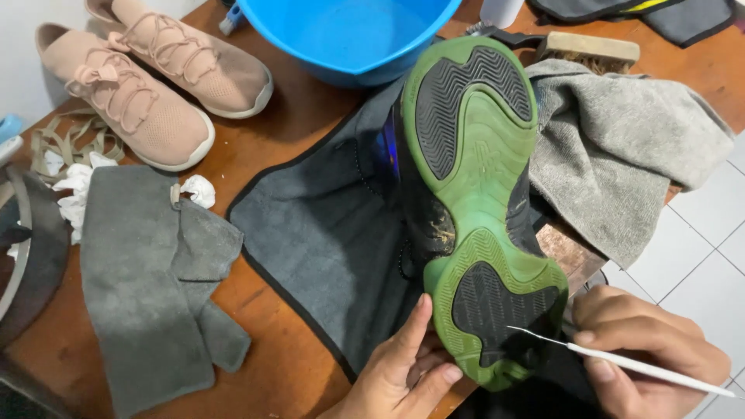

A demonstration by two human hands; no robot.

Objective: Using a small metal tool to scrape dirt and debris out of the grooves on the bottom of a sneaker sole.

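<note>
Left hand grips upturned green-soled shoe; right hand pinches thin white pick, tip touching the sole

We see an evenly and fairly brightly lit scene under soft, diffuse light. Shadows are faint: a weak one lies under the blue basin on the far side, another beneath the upturned green sole. A mild sheen sits on the wooden table and the white floor tiles at the right. Focus is sharp across the centre. The dark round object at the left edge looks bent and slightly soft, and we notice wide-angle stretching toward the corners.
</note>
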